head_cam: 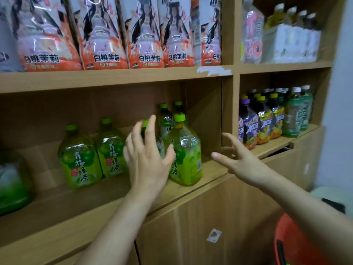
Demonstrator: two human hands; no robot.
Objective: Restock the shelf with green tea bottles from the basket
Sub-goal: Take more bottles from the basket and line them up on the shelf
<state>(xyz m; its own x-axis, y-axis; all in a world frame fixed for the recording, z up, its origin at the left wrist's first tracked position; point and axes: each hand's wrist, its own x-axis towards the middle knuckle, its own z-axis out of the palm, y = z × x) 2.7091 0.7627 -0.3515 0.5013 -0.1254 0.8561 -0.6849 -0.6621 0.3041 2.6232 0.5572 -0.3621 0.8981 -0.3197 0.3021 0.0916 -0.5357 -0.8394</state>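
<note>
Several green tea bottles with green caps stand on the wooden shelf (pixel 210 169). The front right bottle (pixel 186 152) is nearest the shelf edge; two more (pixel 80 159) (pixel 111 150) stand to its left, others behind. My left hand (pixel 147 155) is open with fingers spread, in front of a partly hidden bottle and just left of the front right one, holding nothing. My right hand (pixel 236 157) is open too, fingers spread, in the air to the right of that bottle. A red basket (pixel 298 243) shows at the bottom right; its contents are hidden.
The shelf above holds a row of peach jasmine drink packs (pixel 107 35). The compartment to the right has purple, yellow and green bottles (pixel 267 117). A vertical divider (pixel 229 111) separates the two. Cabinet doors (pixel 219 226) lie below. More green packaging (pixel 11 184) sits at far left.
</note>
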